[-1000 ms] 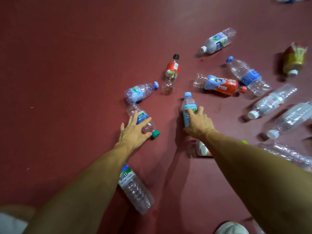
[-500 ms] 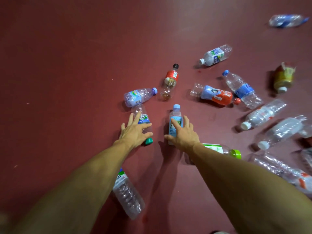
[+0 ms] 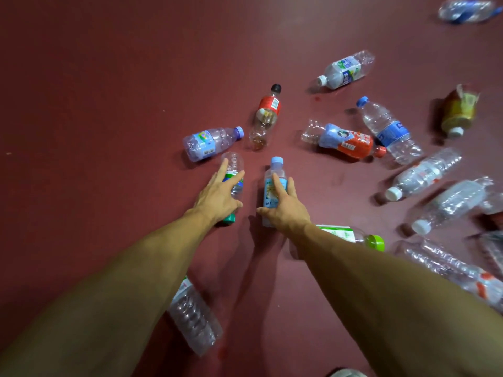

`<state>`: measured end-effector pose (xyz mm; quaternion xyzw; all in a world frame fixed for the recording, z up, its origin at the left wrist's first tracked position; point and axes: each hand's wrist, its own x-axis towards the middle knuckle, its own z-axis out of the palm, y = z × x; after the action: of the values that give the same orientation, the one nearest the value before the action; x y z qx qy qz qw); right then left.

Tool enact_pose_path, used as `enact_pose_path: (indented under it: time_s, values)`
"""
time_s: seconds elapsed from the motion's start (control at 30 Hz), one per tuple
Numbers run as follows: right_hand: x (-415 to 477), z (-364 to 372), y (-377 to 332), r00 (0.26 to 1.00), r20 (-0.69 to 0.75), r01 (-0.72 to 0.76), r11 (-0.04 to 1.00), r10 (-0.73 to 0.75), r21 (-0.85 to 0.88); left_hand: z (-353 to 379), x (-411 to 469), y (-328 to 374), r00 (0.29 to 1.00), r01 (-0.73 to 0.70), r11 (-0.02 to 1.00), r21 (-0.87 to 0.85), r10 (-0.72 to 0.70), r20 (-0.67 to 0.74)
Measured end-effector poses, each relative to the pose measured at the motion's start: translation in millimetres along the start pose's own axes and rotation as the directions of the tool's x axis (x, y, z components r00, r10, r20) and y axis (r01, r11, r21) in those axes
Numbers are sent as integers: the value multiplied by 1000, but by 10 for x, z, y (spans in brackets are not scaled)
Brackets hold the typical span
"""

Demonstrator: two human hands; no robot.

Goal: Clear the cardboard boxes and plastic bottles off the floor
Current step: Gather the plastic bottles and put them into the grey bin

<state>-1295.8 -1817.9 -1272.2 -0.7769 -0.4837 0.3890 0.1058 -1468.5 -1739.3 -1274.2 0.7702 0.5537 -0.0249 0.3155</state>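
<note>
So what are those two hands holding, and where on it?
Left hand grips the clear green-capped plastic bottle around its middle; right hand grips the pale-blue-capped plastic bottle around its lower body.

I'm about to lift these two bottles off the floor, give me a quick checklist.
1. Left hand lies on the clear plastic bottle with the green cap: ok.
2. Right hand lies on the plastic bottle with the pale blue label and light blue cap: ok.
3. Grip closed on both bottles: cannot tell.
4. Both caps on: ok.
5. Purple-tinted plastic bottle clear of the left one: cannot tell.
</note>
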Motion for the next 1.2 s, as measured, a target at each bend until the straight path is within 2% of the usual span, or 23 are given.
enact_pose_path:
  time_s: [0.17,0.3,0.5,0.7,1.0,1.2]
  values:
    - [70,-15,-5,999,35,-38,999,37,28,-66,-40,-14,999,32,999,-40,-32,-9]
    - [117,-42,35,1000,25,-5,999,4,46,-88,-25,-5,997,49,990,-133,-57,-56]
    - [134,-52,15,1000,18,7,1000,-7,-6,-43,-11,15,997,56,996,-64,-60,-49]
    - [112,-5,-79,999,-19,42,996,-44,-79,-17,-51,118,986,168,986,-6,-168,-4]
    - [129,-86,-69,1000,-29,-1,998,-1,-60,-21,91,197,988,154,988,-34,-154,-24]
    - [-199,-646,-32,996,-79,-39,990,29,-139,-363,-59,545,995,81,989,-122,-88,-52]
